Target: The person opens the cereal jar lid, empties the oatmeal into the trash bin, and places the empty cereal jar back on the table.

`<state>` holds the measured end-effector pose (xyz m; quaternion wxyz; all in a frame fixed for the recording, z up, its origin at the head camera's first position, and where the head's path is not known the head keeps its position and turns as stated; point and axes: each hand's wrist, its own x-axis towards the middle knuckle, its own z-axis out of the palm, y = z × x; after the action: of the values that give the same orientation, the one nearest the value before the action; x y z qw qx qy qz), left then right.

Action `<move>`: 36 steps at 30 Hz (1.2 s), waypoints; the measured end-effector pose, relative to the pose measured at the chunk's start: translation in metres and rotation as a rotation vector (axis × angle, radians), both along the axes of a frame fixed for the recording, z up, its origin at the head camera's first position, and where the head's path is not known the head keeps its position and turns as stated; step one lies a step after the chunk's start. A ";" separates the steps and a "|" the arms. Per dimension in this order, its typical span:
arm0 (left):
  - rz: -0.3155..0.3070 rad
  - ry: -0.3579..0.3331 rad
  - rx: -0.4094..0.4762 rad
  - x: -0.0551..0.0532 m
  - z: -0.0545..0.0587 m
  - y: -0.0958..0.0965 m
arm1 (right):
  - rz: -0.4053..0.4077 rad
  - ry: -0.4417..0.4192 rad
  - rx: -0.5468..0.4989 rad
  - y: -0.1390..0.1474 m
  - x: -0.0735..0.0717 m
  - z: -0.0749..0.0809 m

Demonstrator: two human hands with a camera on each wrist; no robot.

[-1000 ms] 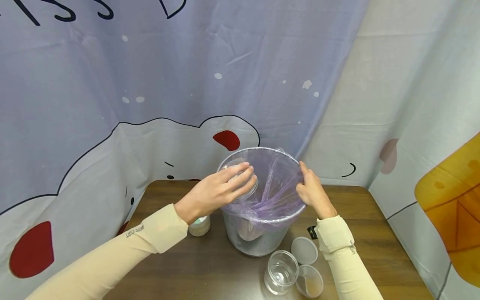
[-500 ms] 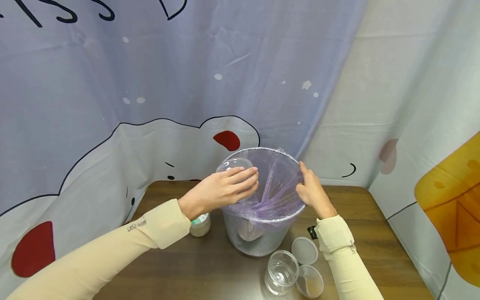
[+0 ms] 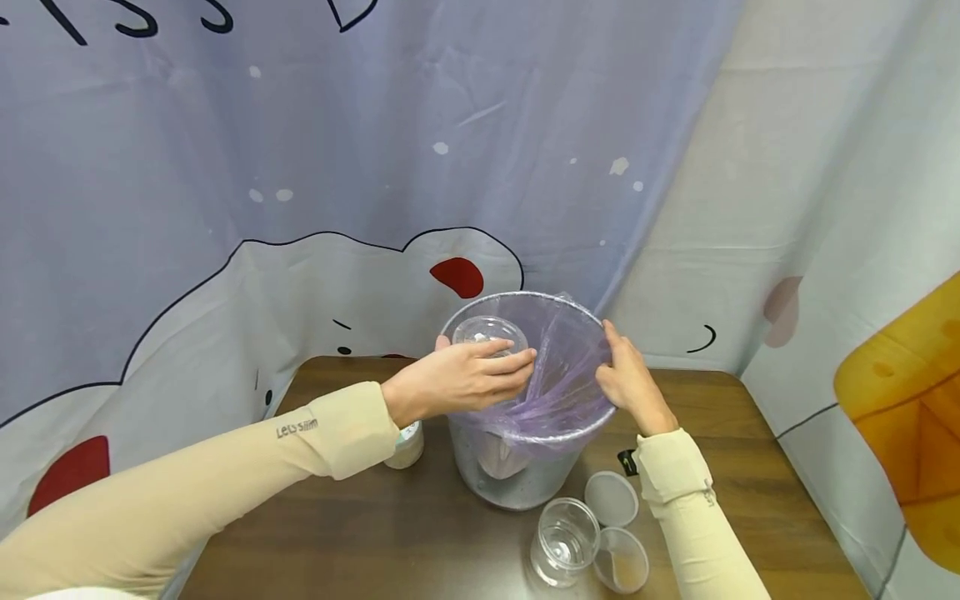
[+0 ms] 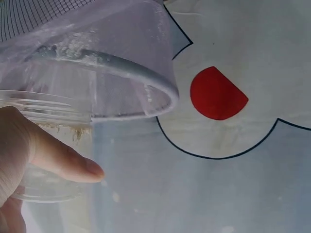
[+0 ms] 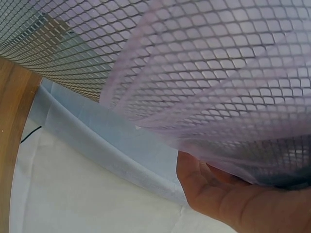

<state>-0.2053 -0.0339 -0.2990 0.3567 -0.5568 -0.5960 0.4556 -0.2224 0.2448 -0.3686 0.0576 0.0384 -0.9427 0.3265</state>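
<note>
My left hand holds a clear plastic jar upside down over the mesh bin, with the thumb and fingers around its wall. Brown residue clings beside the jar's threaded rim in the left wrist view; that rim faces the bin. A thin purple bag lines the bin and folds over its edge. At the bin's right side, my right hand grips the rim through the bag. Its fingertips are partly hidden behind the bag in the right wrist view.
Right of the bin's front stand an open clear jar and two round lids, one grey and one translucent. A filled jar sits left of the bin on the wooden table. Behind hangs a printed curtain.
The jar in my left hand has tipped further over and shifted slightly to the right, its base now uppermost. My right hand has stayed on the bin's rim.
</note>
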 end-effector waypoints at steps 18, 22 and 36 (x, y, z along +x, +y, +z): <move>0.057 0.019 -0.117 0.004 0.011 0.022 | -0.011 0.014 0.005 0.003 -0.001 0.002; 0.046 0.012 -0.087 0.004 0.010 0.020 | -0.013 0.012 0.009 0.002 -0.001 0.002; -0.017 -0.154 0.214 0.001 0.005 0.008 | -0.017 0.011 0.019 0.001 0.001 -0.001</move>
<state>-0.2039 -0.0258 -0.2942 0.3713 -0.5539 -0.6619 0.3423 -0.2216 0.2462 -0.3696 0.0652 0.0327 -0.9456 0.3169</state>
